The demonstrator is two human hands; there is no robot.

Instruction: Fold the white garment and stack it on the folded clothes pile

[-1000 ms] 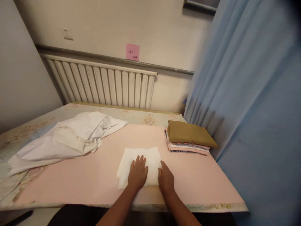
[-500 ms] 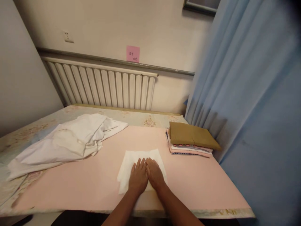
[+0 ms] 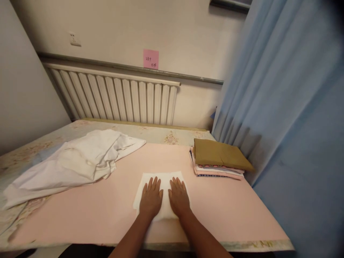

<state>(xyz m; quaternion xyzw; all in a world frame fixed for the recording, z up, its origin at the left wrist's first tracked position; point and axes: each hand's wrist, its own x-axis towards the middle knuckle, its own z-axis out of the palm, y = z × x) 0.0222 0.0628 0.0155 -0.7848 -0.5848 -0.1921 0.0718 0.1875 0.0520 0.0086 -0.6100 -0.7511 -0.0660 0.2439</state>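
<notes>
A small folded white cloth (image 3: 164, 177) lies near the front of the pink table surface (image 3: 107, 200). My left hand (image 3: 151, 199) rests flat on its left half, fingers stretched forward. Beside it, my right hand (image 3: 178, 197) lies flat on the right half, fingers also extended. The two hands sit side by side with a narrow gap between them. Neither hand holds anything.
A crumpled heap of white garments (image 3: 72, 161) lies at the left. A stack of folded clothes topped by an olive-brown piece (image 3: 219, 156) sits at the right. A white radiator (image 3: 115, 95) lines the back wall, and a blue curtain (image 3: 290, 118) hangs at the right.
My right hand slid from the cloth's right edge onto the cloth beside the left hand. Both hands then shifted slightly apart and lie flat.
</notes>
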